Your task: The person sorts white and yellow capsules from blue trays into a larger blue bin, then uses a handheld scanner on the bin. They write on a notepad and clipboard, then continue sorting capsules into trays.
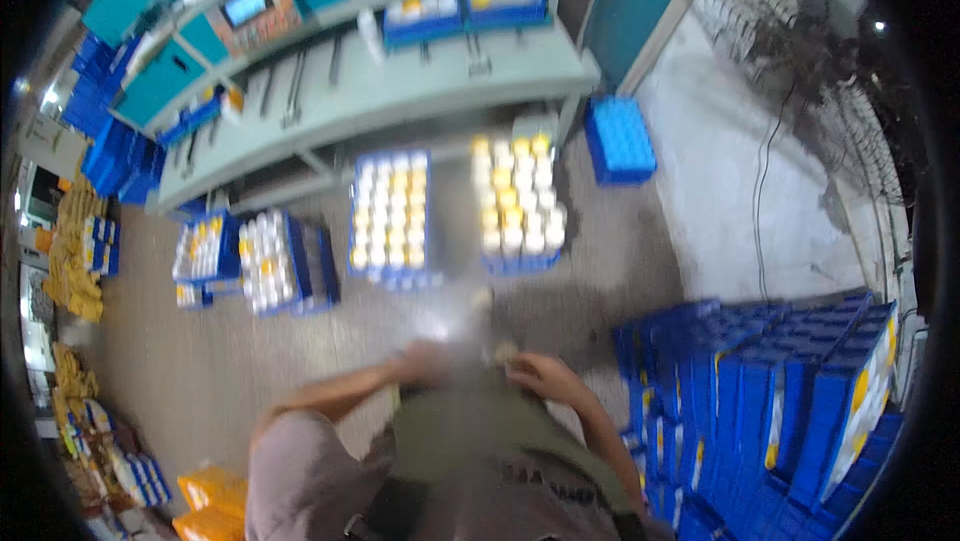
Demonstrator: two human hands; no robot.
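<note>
Left hand [424,361] is blurred, right hand [543,378] loosely curled, grips indeterminable; ahead stands a blue crate [525,264] of white-and-yellow items [515,196].

A workbench [385,91] spans the back, a light-blue crate [621,141] near its right end. Lower left lie orange bundles [213,493], possibly bags; the view blurs there.

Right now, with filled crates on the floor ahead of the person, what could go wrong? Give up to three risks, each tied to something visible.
1. Filled blue crates stand on the floor ahead; a step forward might catch one.
2. The right hand is at a small pale item, its grip blurred; the item could slip.
3. Piled blue crates crowd the right side; turning might bump them.
</note>
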